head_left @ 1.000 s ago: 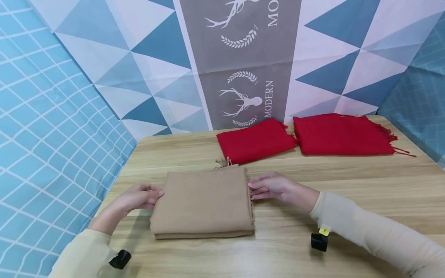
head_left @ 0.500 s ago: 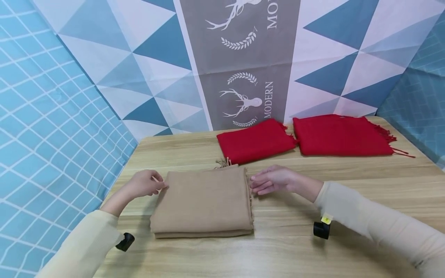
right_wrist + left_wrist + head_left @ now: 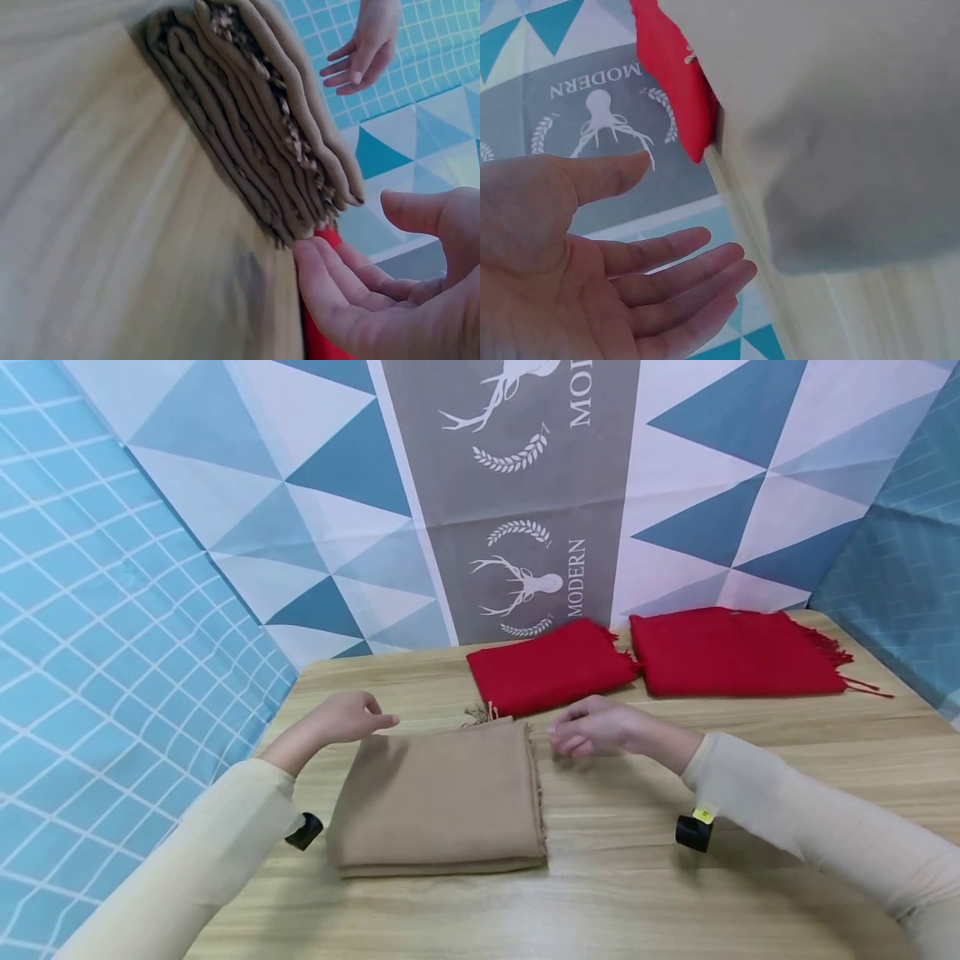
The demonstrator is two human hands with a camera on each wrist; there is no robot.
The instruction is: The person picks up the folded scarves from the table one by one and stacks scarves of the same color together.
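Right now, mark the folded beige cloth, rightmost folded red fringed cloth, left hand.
Folded beige cloth (image 3: pixel 442 802), head view, middle of top face.
Rightmost folded red fringed cloth (image 3: pixel 738 655), head view, middle of top face.
Left hand (image 3: pixel 343 718), head view, back of hand.

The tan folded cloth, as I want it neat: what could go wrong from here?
The left hand, near the far left corner of the tan cloth, might catch and loosen its top layer. The right hand could snag the frayed edge beside it. Tassels by the smaller red cloth may tangle.
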